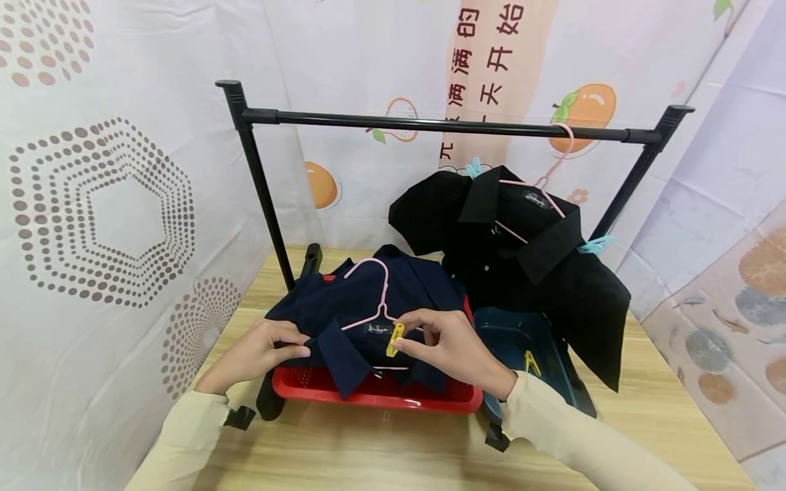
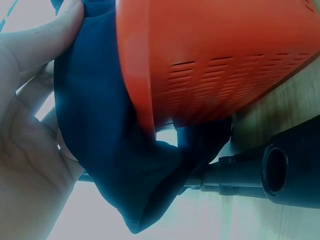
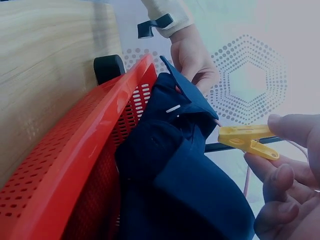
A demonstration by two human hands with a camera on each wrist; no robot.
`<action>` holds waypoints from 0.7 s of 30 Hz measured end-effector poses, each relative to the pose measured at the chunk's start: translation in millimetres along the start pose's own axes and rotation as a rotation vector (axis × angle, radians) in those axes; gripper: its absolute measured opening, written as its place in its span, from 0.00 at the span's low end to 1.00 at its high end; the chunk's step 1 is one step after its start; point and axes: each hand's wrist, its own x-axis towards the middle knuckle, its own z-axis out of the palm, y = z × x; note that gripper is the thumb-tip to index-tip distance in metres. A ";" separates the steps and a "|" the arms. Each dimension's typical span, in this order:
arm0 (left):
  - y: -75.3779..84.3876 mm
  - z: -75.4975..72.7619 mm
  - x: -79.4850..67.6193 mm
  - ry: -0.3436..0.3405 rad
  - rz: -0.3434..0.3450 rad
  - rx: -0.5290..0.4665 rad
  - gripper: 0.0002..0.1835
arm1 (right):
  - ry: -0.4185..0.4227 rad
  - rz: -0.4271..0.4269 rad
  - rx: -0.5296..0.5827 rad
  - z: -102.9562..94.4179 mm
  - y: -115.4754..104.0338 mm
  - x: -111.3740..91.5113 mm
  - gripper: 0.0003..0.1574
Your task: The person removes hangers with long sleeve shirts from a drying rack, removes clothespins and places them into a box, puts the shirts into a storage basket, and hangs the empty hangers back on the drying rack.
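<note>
A navy collared shirt (image 1: 417, 279) lies over the red basket (image 1: 381, 398), with a pink hanger (image 1: 384, 294) inside its neck and the hook sticking up. My left hand (image 1: 260, 351) pinches the shirt's fabric at the left shoulder, beside the collar. In the left wrist view the navy cloth (image 2: 100, 100) hangs down outside the basket's wall. Between thumb and fingers, my right hand (image 1: 454, 344) pinches a yellow clothespin (image 3: 245, 137) above the shirt's collar. The clothespin's tip is near the pink hanger's arm; whether they touch, I cannot tell.
A black clothes rack (image 1: 405, 123) stands around the basket. From its bar hangs a black shirt (image 1: 491, 266) on a pink hanger (image 1: 561, 153), with blue clothespins (image 1: 595, 245) at its shoulders. Beneath it, a dark blue tray (image 1: 510, 327) holds a yellow clothespin (image 1: 531, 363).
</note>
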 end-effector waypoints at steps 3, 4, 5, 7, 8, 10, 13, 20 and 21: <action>0.5 -0.4 0.0 0.002 0.004 -0.003 0.11 | 0.004 -0.002 0.007 -0.8 -0.7 -0.2 0.20; 0.7 -0.5 0.1 0.002 0.006 -0.003 0.11 | 0.005 -0.004 0.008 -1.0 -0.7 -0.3 0.20; 0.8 -0.4 0.3 0.002 0.007 -0.004 0.11 | 0.004 -0.005 0.009 -1.4 -0.8 -0.6 0.20; 0.1 -0.2 0.4 0.004 0.013 -0.005 0.11 | 0.005 -0.004 0.011 -2.2 -1.0 -0.7 0.20; -0.4 0.1 0.3 0.008 0.017 -0.005 0.11 | 0.005 -0.003 0.012 -2.6 -1.0 -0.6 0.20; -1.2 0.6 0.2 0.014 0.027 -0.007 0.11 | 0.005 0.000 0.012 -3.4 -1.0 -0.4 0.20; -1.9 0.7 0.0 0.021 0.033 -0.012 0.11 | 0.003 -0.003 0.008 -4.6 -1.4 0.1 0.20; -1.2 -0.5 0.1 0.003 0.012 -0.007 0.11 | 0.018 -0.004 -0.003 -7.4 -0.2 -2.4 0.19; -1.0 -0.5 0.1 0.003 0.011 -0.006 0.11 | 0.019 -0.002 -0.002 -7.8 0.3 -3.0 0.19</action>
